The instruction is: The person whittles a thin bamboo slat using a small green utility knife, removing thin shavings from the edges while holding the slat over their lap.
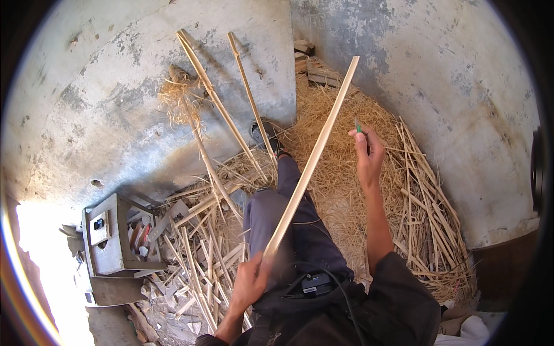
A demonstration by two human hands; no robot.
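Note:
My left hand (249, 284) is closed around the near end of a long, pale split bamboo strip (316, 154). The strip slants up and away to the right, over my trousered legs (306, 236). Blur covers its near end, so how the fingers lie there is hard to see. To the right of the strip and apart from it, my right hand (370, 154) is raised with the fingers pinched on a small green-handled knife (358, 127). A thin, pointed tip sticks up from the knife's handle.
Bamboo poles (222, 109) lean on the left wall, one topped with curly shavings (180, 99). Straw-like shavings (332, 124) heap in the corner. Split sticks (427, 213) lie along the right wall; offcuts (199, 259) litter the left. A wooden box (112, 262) holds odds and ends.

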